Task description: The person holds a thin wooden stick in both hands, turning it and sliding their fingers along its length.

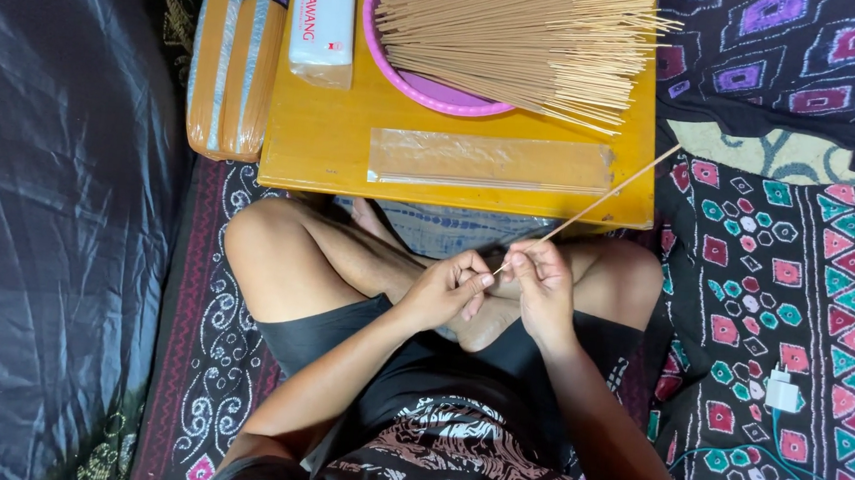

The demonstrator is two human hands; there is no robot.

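I sit cross-legged behind a low yellow table (323, 153). My right hand (544, 288) pinches the near end of one thin tan stick (601, 200) that slants up to the right past the table's corner. My left hand (449, 290) is beside it, fingertips touching the same end of the stick. A large fan of similar sticks (522, 36) rests in a pink basin (428, 92) on the table. A long clear plastic sleeve (488, 161) lies flat along the table's near edge.
A white packet with red print (323, 17) lies on the table's left part. An orange wrapped bundle (231, 71) sits left of the table. Dark plastic sheeting (47, 224) covers the left. A white charger (781, 393) and cable lie on the patterned cloth at right.
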